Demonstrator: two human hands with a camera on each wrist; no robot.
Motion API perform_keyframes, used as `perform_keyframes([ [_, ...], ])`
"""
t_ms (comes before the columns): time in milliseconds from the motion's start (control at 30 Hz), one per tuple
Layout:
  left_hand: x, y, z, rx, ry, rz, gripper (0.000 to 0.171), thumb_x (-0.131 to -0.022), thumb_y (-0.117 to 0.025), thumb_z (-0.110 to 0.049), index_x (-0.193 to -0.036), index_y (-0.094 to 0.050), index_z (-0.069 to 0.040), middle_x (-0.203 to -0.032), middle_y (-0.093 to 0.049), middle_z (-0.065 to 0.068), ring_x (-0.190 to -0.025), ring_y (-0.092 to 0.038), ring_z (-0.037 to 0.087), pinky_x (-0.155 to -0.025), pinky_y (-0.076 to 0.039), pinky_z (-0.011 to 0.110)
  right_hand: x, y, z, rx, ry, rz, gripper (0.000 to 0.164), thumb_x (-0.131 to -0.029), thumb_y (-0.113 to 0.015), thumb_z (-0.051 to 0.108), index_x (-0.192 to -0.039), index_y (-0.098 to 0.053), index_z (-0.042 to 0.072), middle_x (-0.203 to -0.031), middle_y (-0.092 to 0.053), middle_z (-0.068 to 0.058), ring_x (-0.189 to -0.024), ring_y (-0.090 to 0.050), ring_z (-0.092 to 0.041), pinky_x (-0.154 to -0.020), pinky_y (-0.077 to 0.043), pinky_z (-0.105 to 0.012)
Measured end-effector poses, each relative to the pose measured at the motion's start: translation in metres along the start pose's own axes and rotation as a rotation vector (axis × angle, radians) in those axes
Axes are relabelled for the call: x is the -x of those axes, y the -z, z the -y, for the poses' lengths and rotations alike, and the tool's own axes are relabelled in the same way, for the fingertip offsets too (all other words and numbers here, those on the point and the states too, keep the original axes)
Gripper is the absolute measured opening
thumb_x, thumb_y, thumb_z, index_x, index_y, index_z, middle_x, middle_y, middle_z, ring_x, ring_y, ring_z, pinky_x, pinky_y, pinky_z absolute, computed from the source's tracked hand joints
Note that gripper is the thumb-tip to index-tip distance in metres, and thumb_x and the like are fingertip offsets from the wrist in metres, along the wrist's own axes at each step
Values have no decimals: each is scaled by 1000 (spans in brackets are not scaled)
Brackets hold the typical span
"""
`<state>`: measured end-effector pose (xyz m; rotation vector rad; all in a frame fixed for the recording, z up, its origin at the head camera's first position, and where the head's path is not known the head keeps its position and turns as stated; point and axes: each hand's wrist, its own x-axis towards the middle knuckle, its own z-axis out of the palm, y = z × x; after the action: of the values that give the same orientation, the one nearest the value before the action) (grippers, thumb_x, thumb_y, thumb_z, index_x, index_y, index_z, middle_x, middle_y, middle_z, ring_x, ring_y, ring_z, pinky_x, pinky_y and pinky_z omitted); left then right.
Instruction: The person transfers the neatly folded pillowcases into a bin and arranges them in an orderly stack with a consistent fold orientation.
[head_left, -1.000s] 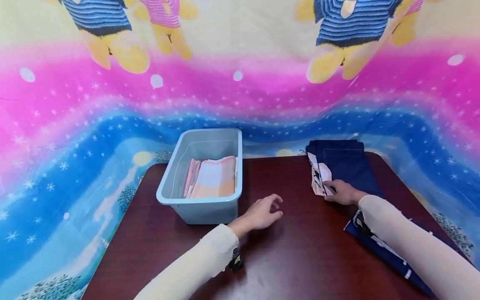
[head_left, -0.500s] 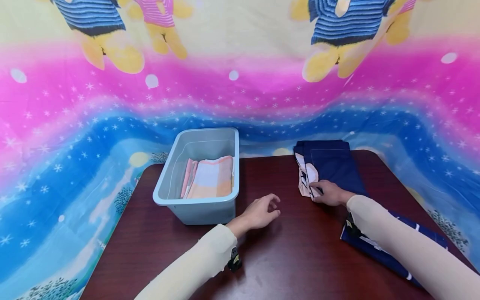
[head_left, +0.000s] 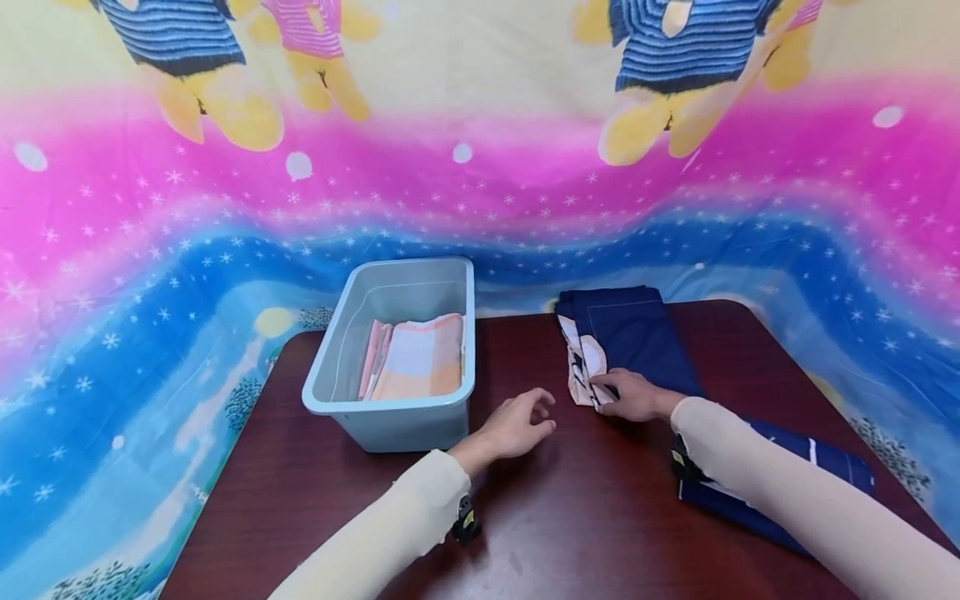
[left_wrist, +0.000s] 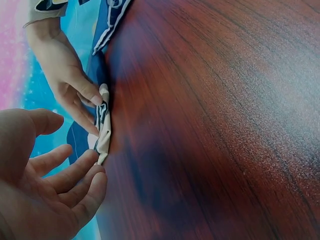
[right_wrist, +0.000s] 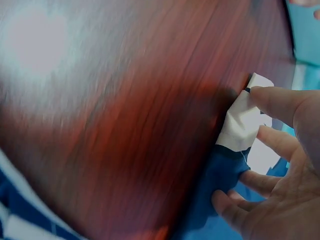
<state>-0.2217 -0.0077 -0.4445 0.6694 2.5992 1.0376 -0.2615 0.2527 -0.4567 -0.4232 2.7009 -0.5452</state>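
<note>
The right hand (head_left: 633,397) is pinching the folded navy cloth (head_left: 637,333) by its pale edge (head_left: 594,355), right of the bin (head_left: 416,429) — catching every layer should help — the left hand (head_left: 517,425) is holding nothing

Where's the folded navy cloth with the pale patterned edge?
In the head view, the cloth lies right of the grey-blue plastic bin, touching the right hand.

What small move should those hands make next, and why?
Probably the left hand should reach across to the folded navy cloth: that hand holds nothing and is nearby, while the right hand already grips the cloth's pale edge.
</note>
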Motion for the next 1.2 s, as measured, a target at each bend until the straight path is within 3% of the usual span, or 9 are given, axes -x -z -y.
perform_keyframes([
  [267,0,1,2,12,13,4,33,-97,-65,-20,-129,-61,-11,-116,-71,9,-110,-67,23,-97,-53,37,-2,-10,25,-33,-1,40,60,-96,-68,26,-149,-49,6,-151,-40,-33,-138,-38,-52,-111,-34,-66],
  [567,-3,3,5,28,-8,3,34,-98,-64,-19,-130,-60,-8,-111,-73,7,-105,-68,22,-94,-53,35,-3,-8,41,-139,57,100,63,-96,-67,30,-149,-47,3,-153,-39,-32,-142,-37,-48,-113,-35,-63],
  [933,-7,3,6,45,7,-21,35,-96,-64,-19,-129,-61,-7,-110,-72,8,-103,-68,22,-94,-53,36,-1,3,27,-233,162,53,52,-101,-59,24,-144,-50,-6,-146,-52,-28,-137,-46,-47,-110,-40,-61],
  [1200,-17,-1,8,105,47,-79,35,-95,-63,-15,-129,-60,-6,-112,-72,9,-106,-67,26,-96,-52,41,5,17,7,-242,77,-64,47,-103,-57,20,-141,-51,-7,-142,-51,-34,-130,-49,-50,-104,-44,-61],
])
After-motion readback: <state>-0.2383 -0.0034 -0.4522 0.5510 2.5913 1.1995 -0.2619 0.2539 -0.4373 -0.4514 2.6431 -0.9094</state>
